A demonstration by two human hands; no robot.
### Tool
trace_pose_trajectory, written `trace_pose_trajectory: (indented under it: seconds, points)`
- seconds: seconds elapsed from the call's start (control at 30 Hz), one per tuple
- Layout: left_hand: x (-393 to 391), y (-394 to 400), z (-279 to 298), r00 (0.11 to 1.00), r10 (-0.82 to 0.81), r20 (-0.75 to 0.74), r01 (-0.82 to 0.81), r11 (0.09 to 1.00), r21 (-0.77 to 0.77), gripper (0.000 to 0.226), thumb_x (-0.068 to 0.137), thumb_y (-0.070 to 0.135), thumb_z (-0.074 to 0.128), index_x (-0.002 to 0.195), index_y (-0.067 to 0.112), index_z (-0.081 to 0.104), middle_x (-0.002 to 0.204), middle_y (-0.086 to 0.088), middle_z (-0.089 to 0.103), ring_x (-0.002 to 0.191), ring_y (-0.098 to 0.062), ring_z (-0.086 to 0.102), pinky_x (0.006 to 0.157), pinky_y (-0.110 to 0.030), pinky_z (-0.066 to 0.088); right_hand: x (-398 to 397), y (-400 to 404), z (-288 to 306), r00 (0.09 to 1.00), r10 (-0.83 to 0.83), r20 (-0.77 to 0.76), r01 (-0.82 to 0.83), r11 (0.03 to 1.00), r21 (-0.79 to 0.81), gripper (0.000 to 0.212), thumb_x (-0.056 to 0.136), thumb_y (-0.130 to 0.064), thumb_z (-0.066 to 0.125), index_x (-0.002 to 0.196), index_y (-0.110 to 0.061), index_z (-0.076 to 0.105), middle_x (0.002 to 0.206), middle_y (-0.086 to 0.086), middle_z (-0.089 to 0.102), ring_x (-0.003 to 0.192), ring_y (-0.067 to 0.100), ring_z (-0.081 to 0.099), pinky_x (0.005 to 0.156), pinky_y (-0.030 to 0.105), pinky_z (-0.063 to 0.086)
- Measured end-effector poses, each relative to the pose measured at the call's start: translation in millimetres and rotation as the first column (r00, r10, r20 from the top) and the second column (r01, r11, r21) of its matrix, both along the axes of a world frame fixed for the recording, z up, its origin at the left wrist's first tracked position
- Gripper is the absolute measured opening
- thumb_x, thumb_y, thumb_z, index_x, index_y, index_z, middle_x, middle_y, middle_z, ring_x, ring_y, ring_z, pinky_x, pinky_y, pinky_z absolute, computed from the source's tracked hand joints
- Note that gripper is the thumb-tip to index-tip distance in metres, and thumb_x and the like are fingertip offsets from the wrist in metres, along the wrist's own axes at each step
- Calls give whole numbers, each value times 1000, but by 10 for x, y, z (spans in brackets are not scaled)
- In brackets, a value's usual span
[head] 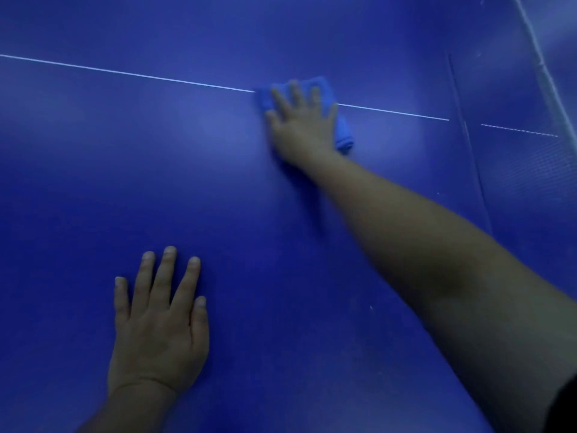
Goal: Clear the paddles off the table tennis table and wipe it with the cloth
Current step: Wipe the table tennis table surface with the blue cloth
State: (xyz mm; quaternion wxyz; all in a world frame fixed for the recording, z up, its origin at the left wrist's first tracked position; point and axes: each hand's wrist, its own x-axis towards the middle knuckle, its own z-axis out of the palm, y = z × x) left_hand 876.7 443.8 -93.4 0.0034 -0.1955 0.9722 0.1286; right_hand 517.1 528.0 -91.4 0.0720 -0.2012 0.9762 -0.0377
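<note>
The blue table tennis table point(125, 170) fills the view, with a thin white centre line point(131, 74) running across it. My right hand point(301, 123) is stretched far forward and presses flat, fingers spread, on a folded blue cloth point(343, 137) that lies over the white line. My left hand point(159, 320) rests palm down on the table near me, fingers straight and spread. No paddle shows in this view.
The net point(530, 164) stands at the right, its white top band point(543, 67) running diagonally from the upper right corner. Beyond it lies the other half of the table.
</note>
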Motion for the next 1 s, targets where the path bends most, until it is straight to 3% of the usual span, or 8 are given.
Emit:
trace_pose_trajectory:
  seconds: [0.17,0.3,0.4,0.53,0.63,0.77,0.93,1.0]
  points:
    - [-13,4,35,1000,-1,27,0,1000,24,61,96,40,29,149,13,43,161,-13,31,151,-33,18,121,-56,3,-291,1252,134,918,-393,59,394,919,-11,59,101,-55,22,158,-44,11,169,-9,2,155,28,-5,119,64,-3]
    - [0,7,54,999,7,37,-8,999,31,61,96,40,28,150,14,42,161,-12,30,152,-32,16,121,-60,7,1003,1438,15,980,196,-27,-196,981,4,59,99,-54,30,156,-37,28,166,2,22,153,36,13,117,68,10]
    - [-11,5,56,999,4,47,-6,999,34,61,97,41,28,150,15,42,162,-11,29,152,-31,15,121,-60,7,1372,1638,-4,781,624,-17,-623,781,37,57,100,-56,32,153,-36,36,163,3,31,151,37,21,116,66,10]
    - [-14,2,49,998,0,62,-1,1000,26,62,97,42,25,151,15,40,163,-11,27,153,-31,14,121,-60,6,107,1509,135,997,75,-13,-74,996,42,57,102,-54,31,156,-41,23,168,-4,14,155,30,4,118,66,5]
    - [-18,7,37,998,10,57,-11,1000,28,62,98,42,24,152,16,38,163,-10,26,153,-30,13,122,-58,4,-206,1452,143,980,-200,21,200,980,3,57,103,-54,28,157,-44,16,168,-9,6,155,27,-2,120,63,-1]
    - [-17,4,38,999,1,46,-2,1000,21,62,98,41,26,152,15,39,162,-12,28,153,-32,15,122,-59,5,844,1555,94,989,147,-33,-146,989,28,59,100,-53,31,156,-36,29,167,0,19,154,36,8,117,68,8]
    - [-17,19,54,999,9,33,-10,1000,29,62,97,41,26,152,15,40,163,-11,27,153,-31,14,122,-56,2,2194,2202,128,587,809,40,-809,588,-6,52,102,-53,40,152,-37,41,164,2,28,151,42,17,115,70,12]
    - [-23,9,48,999,5,32,-6,1000,22,61,97,41,27,152,15,40,162,-12,28,153,-32,14,122,-56,2,1719,2100,135,637,771,2,-771,636,10,53,100,-52,39,150,-34,42,161,4,33,150,43,21,114,71,15]
